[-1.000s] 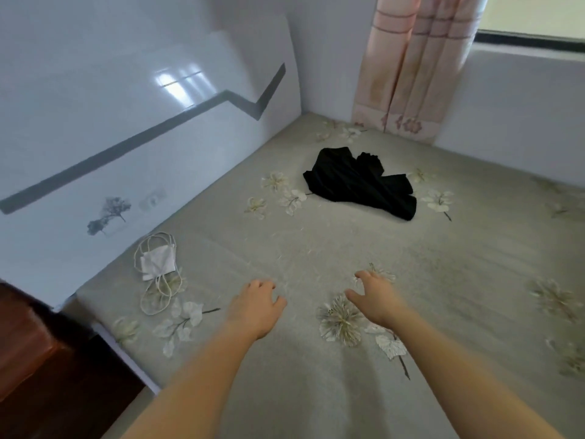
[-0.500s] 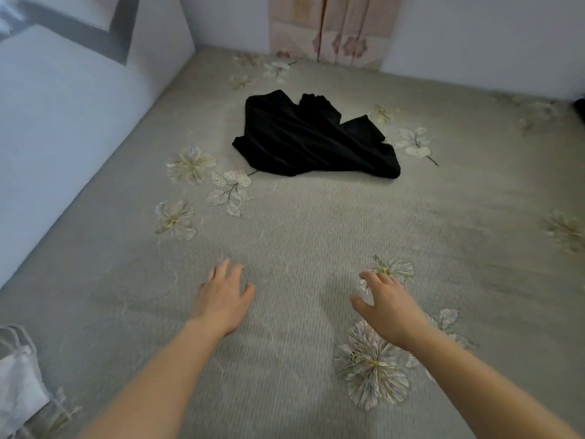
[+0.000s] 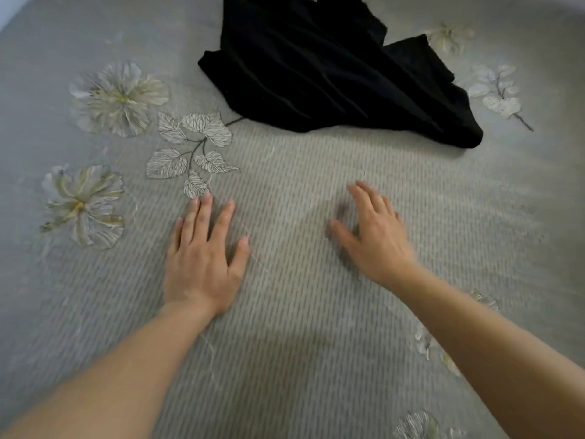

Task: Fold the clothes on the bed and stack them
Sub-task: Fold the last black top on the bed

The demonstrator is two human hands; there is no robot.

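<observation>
A crumpled black garment (image 3: 323, 71) lies in a loose heap on the grey bed sheet (image 3: 300, 172), at the top middle of the view. My left hand (image 3: 202, 255) rests flat on the sheet with its fingers spread, well short of the garment. My right hand (image 3: 376, 232) is to its right, palm down and fingers apart, just above or touching the sheet. Neither hand holds anything. The top edge of the garment is cut off by the frame.
The sheet is printed with pale flowers (image 3: 117, 96) and leaves (image 3: 193, 147) at the left and more flowers (image 3: 497, 90) at the right. A strip of white wall (image 3: 8, 7) shows at the top left corner.
The view has moved forward over the bed, so the black garment is much closer. Both hands have reached further ahead and lowered to the sheet. The wall and curtain left the view.
</observation>
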